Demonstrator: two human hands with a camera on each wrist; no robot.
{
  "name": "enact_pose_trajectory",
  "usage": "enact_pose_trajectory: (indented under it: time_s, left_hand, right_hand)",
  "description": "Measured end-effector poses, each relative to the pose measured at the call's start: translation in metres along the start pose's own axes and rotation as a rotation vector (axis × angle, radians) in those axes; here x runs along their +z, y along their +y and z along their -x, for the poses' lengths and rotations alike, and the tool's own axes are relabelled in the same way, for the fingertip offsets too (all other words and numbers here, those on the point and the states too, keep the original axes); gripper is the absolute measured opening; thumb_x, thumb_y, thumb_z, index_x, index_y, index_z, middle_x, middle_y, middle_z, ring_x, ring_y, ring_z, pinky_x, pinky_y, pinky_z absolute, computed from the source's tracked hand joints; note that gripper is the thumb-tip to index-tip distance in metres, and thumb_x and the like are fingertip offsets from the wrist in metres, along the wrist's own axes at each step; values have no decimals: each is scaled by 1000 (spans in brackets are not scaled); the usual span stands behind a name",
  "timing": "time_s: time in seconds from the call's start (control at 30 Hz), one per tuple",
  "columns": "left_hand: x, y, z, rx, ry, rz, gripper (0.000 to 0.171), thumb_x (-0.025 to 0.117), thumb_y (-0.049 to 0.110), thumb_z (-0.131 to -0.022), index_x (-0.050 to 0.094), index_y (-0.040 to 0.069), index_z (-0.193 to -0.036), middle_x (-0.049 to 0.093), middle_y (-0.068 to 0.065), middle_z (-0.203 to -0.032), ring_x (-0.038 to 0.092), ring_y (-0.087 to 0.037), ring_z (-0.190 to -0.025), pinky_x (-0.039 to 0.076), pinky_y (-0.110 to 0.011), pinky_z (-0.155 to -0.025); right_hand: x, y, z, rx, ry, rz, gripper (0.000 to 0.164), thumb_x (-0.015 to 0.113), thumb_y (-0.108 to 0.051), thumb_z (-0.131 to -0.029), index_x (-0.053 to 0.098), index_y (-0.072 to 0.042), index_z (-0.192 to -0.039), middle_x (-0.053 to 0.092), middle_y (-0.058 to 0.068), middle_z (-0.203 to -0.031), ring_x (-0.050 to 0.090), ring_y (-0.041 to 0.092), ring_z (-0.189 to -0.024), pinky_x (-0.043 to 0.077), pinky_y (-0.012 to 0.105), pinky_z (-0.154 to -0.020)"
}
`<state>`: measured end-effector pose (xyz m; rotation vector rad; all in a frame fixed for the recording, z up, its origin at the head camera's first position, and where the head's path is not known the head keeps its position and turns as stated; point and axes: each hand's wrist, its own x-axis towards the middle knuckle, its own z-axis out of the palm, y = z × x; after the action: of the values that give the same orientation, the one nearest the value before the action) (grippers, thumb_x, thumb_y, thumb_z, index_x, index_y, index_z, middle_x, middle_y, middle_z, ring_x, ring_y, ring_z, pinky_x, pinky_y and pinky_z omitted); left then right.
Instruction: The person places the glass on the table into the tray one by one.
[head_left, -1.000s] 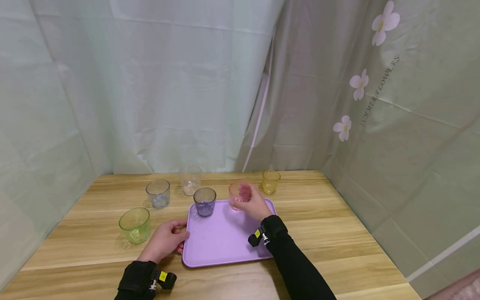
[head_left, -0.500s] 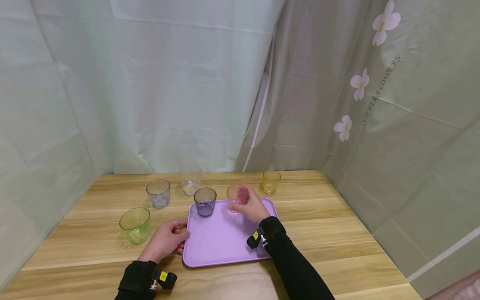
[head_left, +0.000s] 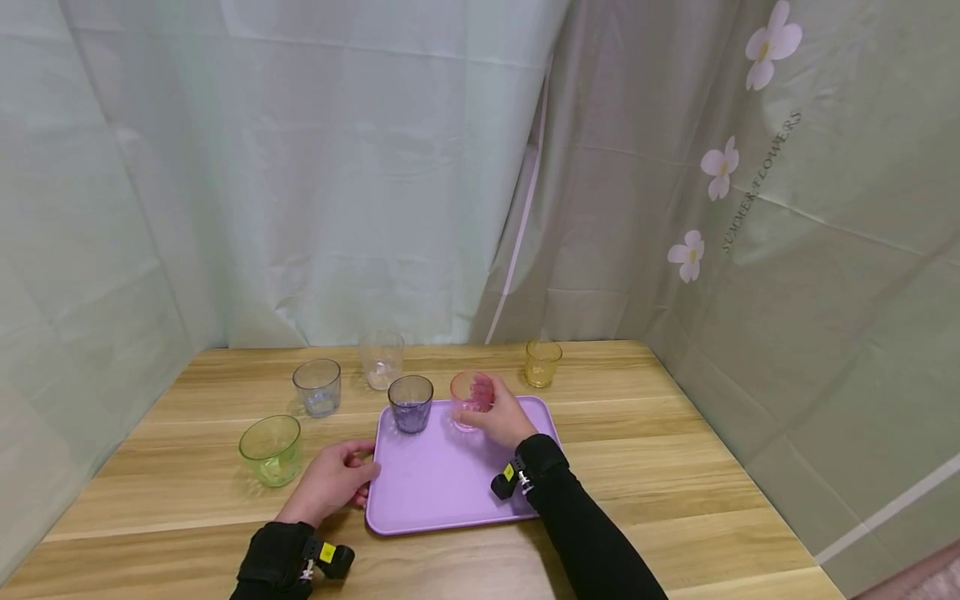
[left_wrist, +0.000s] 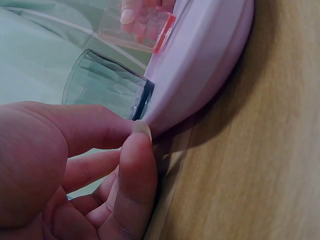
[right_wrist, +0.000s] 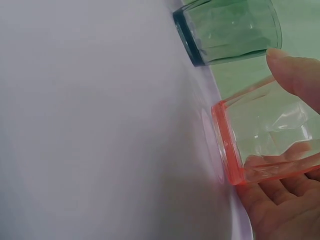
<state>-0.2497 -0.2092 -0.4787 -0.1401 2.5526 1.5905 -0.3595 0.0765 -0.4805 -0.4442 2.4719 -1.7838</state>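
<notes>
My right hand (head_left: 508, 418) grips a clear pink glass (head_left: 463, 402) from its right side, thumb in front and fingers behind. The glass is upright over the back part of a purple tray (head_left: 427, 492); in the right wrist view its red-tinted base (right_wrist: 228, 145) is right at the tray surface. To its left, a dark purple-grey glass (head_left: 409, 407) stands on the tray near the back left corner. My left hand (head_left: 330, 482) pinches the tray's left edge; in the left wrist view the thumb and a finger meet at the rim (left_wrist: 165, 112).
A green glass (head_left: 272, 454) and a pale blue-grey glass (head_left: 318, 392) stand on the wooden table (head_left: 675, 483), left of the tray. Behind the tray are a colourless glass (head_left: 381, 362) and, further right, a yellow one (head_left: 542, 367). Hanging curtains (head_left: 337, 183) enclose the back and sides.
My right hand has brought the pink glass slightly left and nearer to me, lower over the tray, towards the dark glass. The left hand and tray have stayed put.
</notes>
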Motion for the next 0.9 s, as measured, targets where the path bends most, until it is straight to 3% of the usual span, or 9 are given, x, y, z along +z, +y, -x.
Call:
enact_pose_trajectory:
  time_s: [0.9]
  left_hand:
    - [0,1,-1,-20,-4,-15,52,71,9,-102,58,-9,-150,63,-14,-98,65,-19,-70,64,-32,-61]
  right_hand:
    - [7,4,-4,-15,7,-35,83,89,-7,-90,43,7,-158,56,29,-153,59,41,-140,49,54,-123]
